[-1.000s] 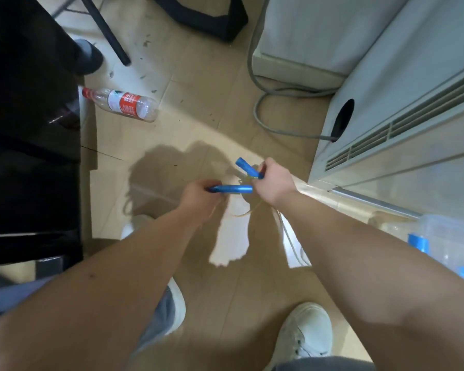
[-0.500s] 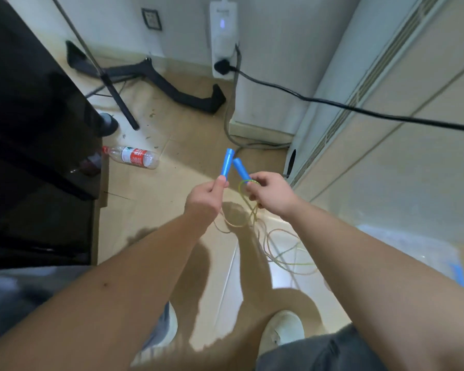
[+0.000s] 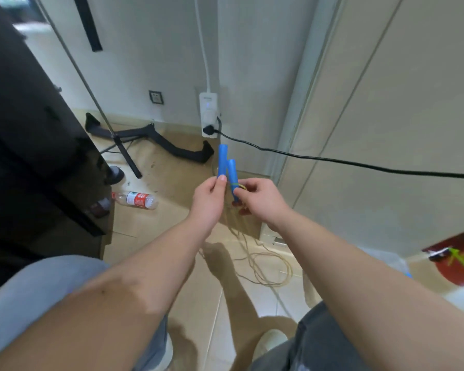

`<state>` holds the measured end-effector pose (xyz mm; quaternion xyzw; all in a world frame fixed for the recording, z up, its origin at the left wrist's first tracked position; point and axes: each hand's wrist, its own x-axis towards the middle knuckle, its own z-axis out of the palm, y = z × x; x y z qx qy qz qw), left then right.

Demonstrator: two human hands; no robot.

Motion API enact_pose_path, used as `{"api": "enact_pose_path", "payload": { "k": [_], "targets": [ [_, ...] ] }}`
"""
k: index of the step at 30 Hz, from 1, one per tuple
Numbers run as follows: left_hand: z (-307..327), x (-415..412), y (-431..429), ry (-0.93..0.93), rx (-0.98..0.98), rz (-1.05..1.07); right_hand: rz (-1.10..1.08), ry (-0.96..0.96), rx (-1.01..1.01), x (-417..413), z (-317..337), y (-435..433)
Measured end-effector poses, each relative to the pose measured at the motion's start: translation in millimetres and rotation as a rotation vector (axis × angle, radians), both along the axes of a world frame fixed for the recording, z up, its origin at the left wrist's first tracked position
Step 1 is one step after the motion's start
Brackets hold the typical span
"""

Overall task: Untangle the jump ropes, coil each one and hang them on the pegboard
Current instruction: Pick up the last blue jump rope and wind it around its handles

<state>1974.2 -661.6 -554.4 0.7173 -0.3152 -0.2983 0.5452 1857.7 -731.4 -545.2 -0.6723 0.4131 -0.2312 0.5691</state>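
Two blue jump-rope handles stand upright side by side in front of me. My left hand (image 3: 208, 199) pinches the taller blue handle (image 3: 222, 160) near its lower end. My right hand (image 3: 260, 198) grips the shorter blue handle (image 3: 232, 171), with a yellow-green cord loop wrapped by its fingers. Small red ends (image 3: 240, 208) show just under my right hand. The thin pale rope (image 3: 265, 266) hangs down from the handles and lies in loose loops on the floor between my legs. No pegboard is in view.
A plastic bottle (image 3: 138, 200) with a red label lies on the floor to the left. A dark cabinet (image 3: 30, 145) fills the left. A black cable (image 3: 359, 163) runs from the wall power strip (image 3: 209, 115) across to the right. A black stand base (image 3: 156, 137) sits by the wall.
Both hands have risen with the handles, which now point straight up and close together. My view has tilted up from the floor to the wall, and more rope has lifted off the floor.
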Motion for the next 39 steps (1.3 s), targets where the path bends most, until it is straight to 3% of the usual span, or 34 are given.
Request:
{"api": "enact_pose_path", "payload": {
  "k": [8, 14, 19, 26, 28, 30, 33, 35, 37, 39],
  "targets": [
    [50, -19, 8, -0.02, 0.0, -0.211, -0.094, 0.093, -0.144, -23, 45, 8],
    [74, -30, 15, -0.027, 0.026, -0.27, -0.066, -0.062, -0.011, -45, 78, 20],
    [77, -37, 18, -0.083, 0.021, -0.38, -0.199, 0.004, -0.028, -57, 98, 19],
    [84, -48, 20, -0.203, 0.056, -0.446, -0.189, -0.02, 0.043, -70, 108, 22],
    [85, -48, 22, -0.216, 0.087, -0.468, -0.247, 0.011, -0.062, -74, 107, 21],
    [85, -45, 24, -0.23, 0.113, -0.474, -0.188, 0.147, -0.352, -81, 108, 18],
    [86, -41, 27, -0.264, 0.133, -0.508, 0.131, 0.604, -0.903, -92, 109, 16],
    [88, -43, 29, -0.309, 0.168, -0.577, 0.229, 0.862, -1.155, -93, 110, 15],
    [92, -49, 30, -0.369, 0.188, -0.647, 0.245, 0.994, -1.277, -91, 110, 13],
    [96, -57, 30, -0.411, 0.181, -0.657, 0.309, 1.014, -1.201, -91, 110, 14]
  ]
}}
